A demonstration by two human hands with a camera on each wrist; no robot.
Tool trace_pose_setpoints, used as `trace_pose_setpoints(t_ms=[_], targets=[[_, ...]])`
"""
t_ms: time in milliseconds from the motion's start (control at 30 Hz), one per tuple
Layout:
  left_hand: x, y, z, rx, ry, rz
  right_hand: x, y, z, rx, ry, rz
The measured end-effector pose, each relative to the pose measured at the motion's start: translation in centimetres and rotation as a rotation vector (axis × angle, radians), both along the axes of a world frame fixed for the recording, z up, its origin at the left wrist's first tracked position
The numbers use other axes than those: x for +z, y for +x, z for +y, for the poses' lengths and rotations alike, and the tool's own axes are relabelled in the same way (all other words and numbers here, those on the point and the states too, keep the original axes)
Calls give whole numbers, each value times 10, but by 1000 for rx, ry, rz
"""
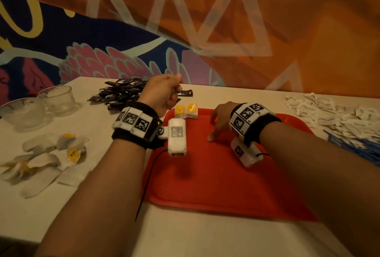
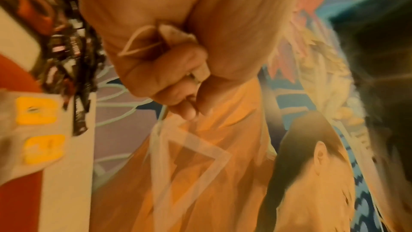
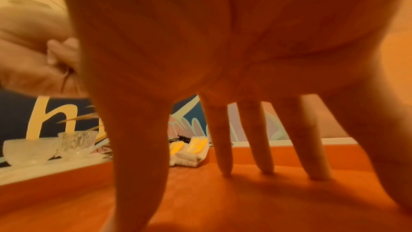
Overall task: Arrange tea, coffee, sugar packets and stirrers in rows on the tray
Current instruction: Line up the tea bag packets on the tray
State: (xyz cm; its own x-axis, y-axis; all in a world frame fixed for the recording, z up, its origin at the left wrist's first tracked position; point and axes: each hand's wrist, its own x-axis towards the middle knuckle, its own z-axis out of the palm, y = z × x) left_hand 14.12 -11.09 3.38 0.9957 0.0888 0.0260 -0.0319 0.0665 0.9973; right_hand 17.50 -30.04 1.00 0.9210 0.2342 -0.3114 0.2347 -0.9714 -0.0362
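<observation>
A: Tray position?

B: Red tray [image 1: 205, 184] sits on the white surface [image 1: 185, 236], centre front. Two tea bags with yellow tags [image 1: 186, 111] lie side by side at its far left corner, touching or nearly so.

A: Right hand?

B: Right hand [image 1: 221, 120] is over the tray, palm down. Fingers [image 3: 224, 147] spread wide and straight, tips pressed on the tray floor. It holds nothing.

A: Left hand?

B: Left hand [image 1: 162, 92] is raised above the tray's far left corner, fingers curled in. A dark coffee packet [image 1: 186, 93] sticks out at the fingertips in the head view; the hand appears to pinch its end. The left wrist view is blurred and does not show the packet in the grip clearly.

A: Supplies off the tray?

B: Pile of dark coffee packets [image 1: 121, 92] on the surface behind the left hand. Loose tea bags [image 1: 47, 154] at the left, near the front. White sugar packets [image 1: 333, 113] heaped at the far right, with blue stirrers [image 1: 349, 145] just in front of them, partly hidden by the right forearm.

A: Anything else?

B: Two clear glass bowls [image 1: 41, 104] at the far left, close together. Painted mural wall [image 1: 185, 30] behind the surface.
</observation>
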Motion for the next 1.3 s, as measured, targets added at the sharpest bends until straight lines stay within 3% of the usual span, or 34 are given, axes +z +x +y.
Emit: trace_pose_setpoints(t_ms=[100, 233, 300, 633, 833, 1000, 1167, 1300], targets=[[-10, -3, -2, -82, -207, 82, 8, -6, 3, -10, 240, -136], [-11, -6, -7, -187, -355, 99, 19, -17, 13, -9, 935, -266], [-12, -7, -10, -206, -354, 62, 24, -23, 16, 22, 1110, -295], [-12, -17, -23, -279, -234, -21, 21, -34, 22, 101, 1149, -237], [-14, -19, -22, -327, -261, -30, 22, -29, 19, -37, 1262, -347], [-24, -15, -7, -248, -261, -111, 26, -27, 17, -142, 1499, -102], [-23, -21, -10, -182, 237, -511, 28, -29, 16, -205, 1508, 7], [-24, -19, -12, -127, 332, -627, 27, -28, 15, -213, 1445, 65]])
